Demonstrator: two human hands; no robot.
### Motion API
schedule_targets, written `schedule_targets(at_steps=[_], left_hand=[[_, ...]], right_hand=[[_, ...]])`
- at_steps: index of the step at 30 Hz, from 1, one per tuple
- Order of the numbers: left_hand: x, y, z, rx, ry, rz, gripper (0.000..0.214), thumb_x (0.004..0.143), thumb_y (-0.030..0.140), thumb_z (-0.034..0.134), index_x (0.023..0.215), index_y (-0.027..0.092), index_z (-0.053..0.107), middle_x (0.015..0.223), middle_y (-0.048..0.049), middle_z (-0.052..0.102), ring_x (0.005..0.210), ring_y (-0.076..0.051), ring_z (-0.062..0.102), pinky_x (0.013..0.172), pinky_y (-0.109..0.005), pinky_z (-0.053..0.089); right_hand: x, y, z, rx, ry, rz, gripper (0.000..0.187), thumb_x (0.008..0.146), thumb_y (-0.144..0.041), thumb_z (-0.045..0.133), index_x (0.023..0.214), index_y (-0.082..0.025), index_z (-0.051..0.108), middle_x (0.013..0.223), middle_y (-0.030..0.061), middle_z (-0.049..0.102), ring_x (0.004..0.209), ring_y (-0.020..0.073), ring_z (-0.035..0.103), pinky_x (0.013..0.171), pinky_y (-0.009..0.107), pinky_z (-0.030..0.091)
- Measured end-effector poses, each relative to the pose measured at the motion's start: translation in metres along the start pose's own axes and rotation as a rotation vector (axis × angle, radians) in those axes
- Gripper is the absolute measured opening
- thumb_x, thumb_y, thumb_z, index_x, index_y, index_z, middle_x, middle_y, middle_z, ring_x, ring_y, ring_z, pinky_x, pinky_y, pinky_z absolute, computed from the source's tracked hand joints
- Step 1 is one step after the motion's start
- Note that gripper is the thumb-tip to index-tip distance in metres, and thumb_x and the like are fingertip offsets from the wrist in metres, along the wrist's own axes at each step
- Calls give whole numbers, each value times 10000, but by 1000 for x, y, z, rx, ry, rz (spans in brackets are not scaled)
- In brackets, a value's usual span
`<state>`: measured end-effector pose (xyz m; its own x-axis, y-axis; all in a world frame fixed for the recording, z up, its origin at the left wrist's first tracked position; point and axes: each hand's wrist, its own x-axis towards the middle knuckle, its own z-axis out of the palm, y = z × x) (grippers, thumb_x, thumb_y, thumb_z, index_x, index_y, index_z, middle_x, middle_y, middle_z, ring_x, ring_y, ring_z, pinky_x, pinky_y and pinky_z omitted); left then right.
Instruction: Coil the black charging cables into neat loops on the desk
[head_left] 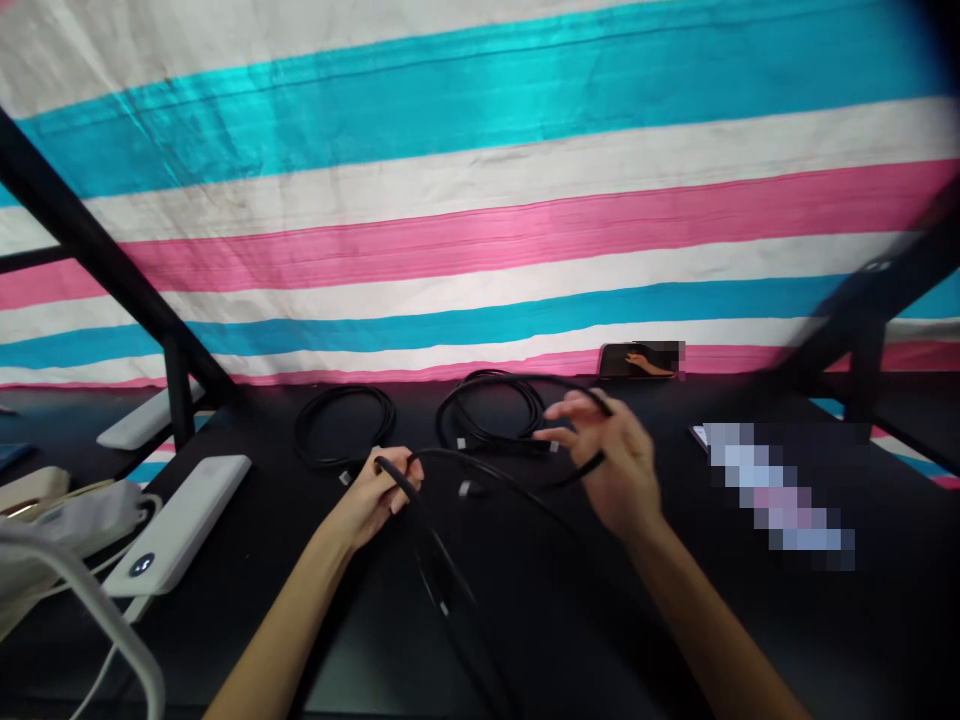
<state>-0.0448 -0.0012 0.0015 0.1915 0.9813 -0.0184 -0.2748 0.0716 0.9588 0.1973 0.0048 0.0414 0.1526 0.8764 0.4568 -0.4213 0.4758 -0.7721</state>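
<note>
A black cable runs in loose loops between both of my hands, and part of it trails down toward the near edge. My left hand pinches the cable with its fingers closed. To the right, my right hand holds another stretch of it, the thumb side against the cable and some fingers extended left. A connector with a pale metal tip shows between the hands. Behind my left hand lies a coiled black cable. A second coil lies farther right, partly behind my right hand, with metal-tipped ends.
On the left, a white power bank lies near a white power strip with cords. A phone stands at the back of the black table; a blurred-out device lies right. Black frame bars flank a striped cloth.
</note>
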Motion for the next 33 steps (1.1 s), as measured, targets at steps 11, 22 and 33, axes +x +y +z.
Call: schedule_targets(at_steps=[11,22,33], left_hand=[[6,-1,20,395,309,112,330,820,479,535,720,168,580,406,46,452,343,-67,323,318,-176,161],[1,-6,27,504,390,304,229,835,357,554,999,202,513,598,14,643,358,-60,390,374,-181,295],[3,-13,25,820,519,577,360,784,273,620,1131,227,539,1169,-99,552,963,-208,567,805,-325,456]], right_hand=[[-11,13,-1,32,-370,617,537,868,-622,344,1221,-255,514,793,24,644,461,110,599,282,147,331],[-6,22,-14,-216,-242,468,514,769,-456,595,1214,-218,498,735,-33,549,377,31,393,318,152,205],[-22,34,1,-327,-315,544,354,905,-443,419,1094,-166,532,642,-37,578,372,86,569,392,204,501]])
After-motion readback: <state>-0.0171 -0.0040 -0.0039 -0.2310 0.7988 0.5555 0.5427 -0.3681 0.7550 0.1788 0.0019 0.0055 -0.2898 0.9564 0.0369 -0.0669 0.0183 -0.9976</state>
